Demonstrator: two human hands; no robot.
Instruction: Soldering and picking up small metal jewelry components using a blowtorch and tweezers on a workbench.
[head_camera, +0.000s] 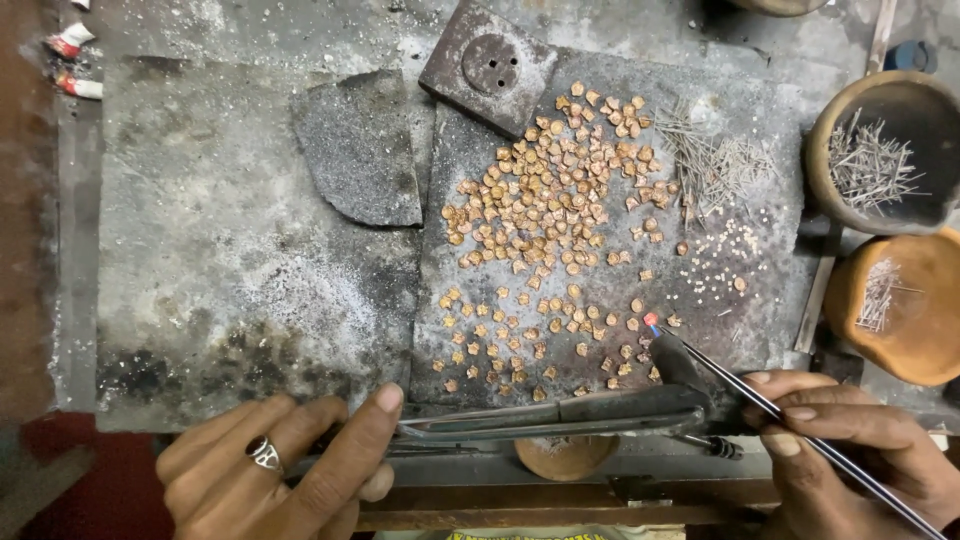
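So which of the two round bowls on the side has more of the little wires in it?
The upper, darker bowl holds a thick tangle of thin wires. The orange-brown bowl below it has only a small bunch near its left side.
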